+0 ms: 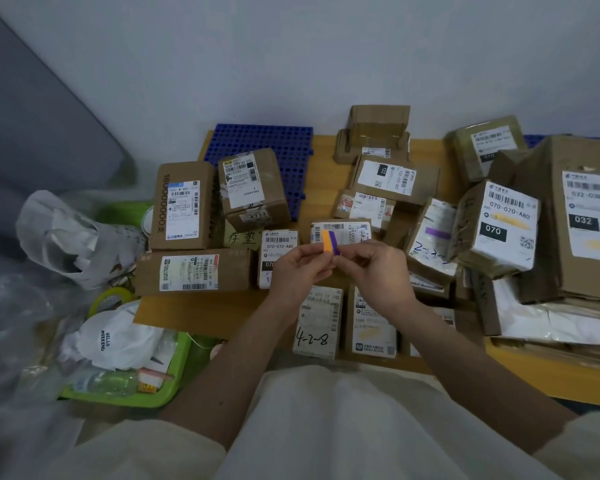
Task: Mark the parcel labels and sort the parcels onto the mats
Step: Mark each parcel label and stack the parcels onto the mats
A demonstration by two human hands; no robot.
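Broadly, the yellow wooden bench (194, 317) fills mid-frame under a crowd of brown cardboard parcels with white printed labels (499, 226), with a blue perforated plastic mat (291, 147) at upper centre behind two boxes and a green plastic tray (167, 386) at lower left. At centre the left hand (298, 268) and right hand (378, 268) meet above the parcels, each grip pinching one end of the small orange-and-purple markers (330, 242). Pulling them apart could, I judge, drop one among the boxes; fingers hide their lower ends, and most label text is too blurred to read.
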